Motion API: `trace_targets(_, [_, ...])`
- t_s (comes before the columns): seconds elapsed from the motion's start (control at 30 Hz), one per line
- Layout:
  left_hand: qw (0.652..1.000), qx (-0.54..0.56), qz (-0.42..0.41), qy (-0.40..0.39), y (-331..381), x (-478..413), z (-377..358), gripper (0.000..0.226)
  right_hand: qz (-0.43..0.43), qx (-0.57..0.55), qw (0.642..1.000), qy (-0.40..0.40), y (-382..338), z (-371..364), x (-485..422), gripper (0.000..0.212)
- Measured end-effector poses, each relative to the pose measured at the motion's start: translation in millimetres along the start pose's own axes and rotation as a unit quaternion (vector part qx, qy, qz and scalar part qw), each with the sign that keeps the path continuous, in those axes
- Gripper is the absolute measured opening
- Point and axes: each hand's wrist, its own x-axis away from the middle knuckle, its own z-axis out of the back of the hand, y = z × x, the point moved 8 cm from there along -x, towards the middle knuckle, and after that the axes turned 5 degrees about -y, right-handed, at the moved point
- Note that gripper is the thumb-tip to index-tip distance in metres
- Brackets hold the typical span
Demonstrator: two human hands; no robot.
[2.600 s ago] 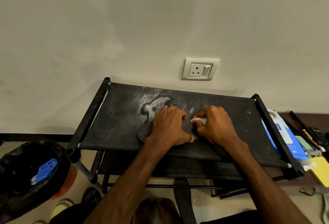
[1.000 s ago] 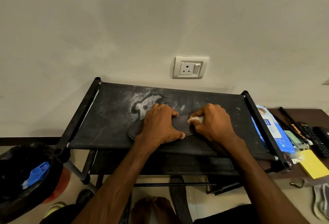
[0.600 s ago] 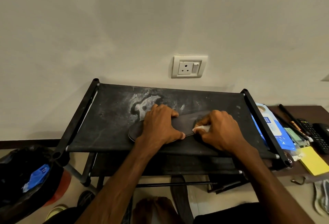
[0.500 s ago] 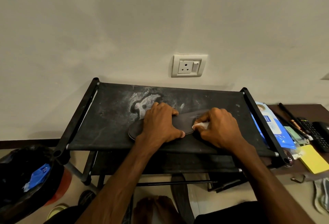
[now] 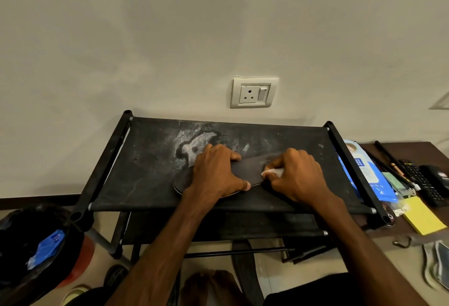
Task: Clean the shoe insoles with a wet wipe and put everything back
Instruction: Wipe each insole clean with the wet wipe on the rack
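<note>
A dark insole (image 5: pixel 247 168) lies flat on the black fabric top of the shoe rack (image 5: pixel 145 160). My left hand (image 5: pixel 216 172) presses down across its middle and pins it, hiding much of it. My right hand (image 5: pixel 297 177) sits over the insole's right end, fingers closed on a crumpled white wet wipe (image 5: pixel 272 172) that touches the insole. A blue and white wet wipe pack (image 5: pixel 366 172) leans against the rack's right rail.
A black-lined bin (image 5: pixel 31 242) with blue rubbish stands at lower left. A brown table at right holds remotes (image 5: pixel 422 179), pens and yellow sticky notes (image 5: pixel 422 218). A wall socket (image 5: pixel 252 93) is above the rack. Footwear lies on the floor under the rack.
My right hand has rubbed the wipe back and forth over the insole's right end, sliding slightly right and toward me. My left hand has kept the insole pinned. The head view shifted a little.
</note>
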Motion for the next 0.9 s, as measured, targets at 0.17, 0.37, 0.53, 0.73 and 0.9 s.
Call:
trace_targets(0.17, [1.000,-0.021,-0.006,-0.004,1,-1,0,0.077,-0.014,-0.003,1.000,0.015,-6,5,-7,0.017])
trace_targets(0.37, [1.000,-0.011,0.002,-0.005,-3,-4,-3,0.079,-0.015,-0.030,0.999,0.043,-21,4,-33,0.026])
trace_targets(0.53, [1.000,0.000,-0.008,0.005,-5,-6,-5,0.078,-0.024,0.003,1.000,0.010,0,6,-5,0.015])
trace_targets(0.73, [0.999,-0.028,-0.026,-0.007,-2,-3,-1,0.077,-0.029,-0.035,0.998,0.033,9,21,23,0.008])
trace_targets(0.9, [0.997,-0.049,-0.044,-0.036,1,4,11,0.075,-0.023,-0.180,0.978,0.105,20,27,21,0.002])
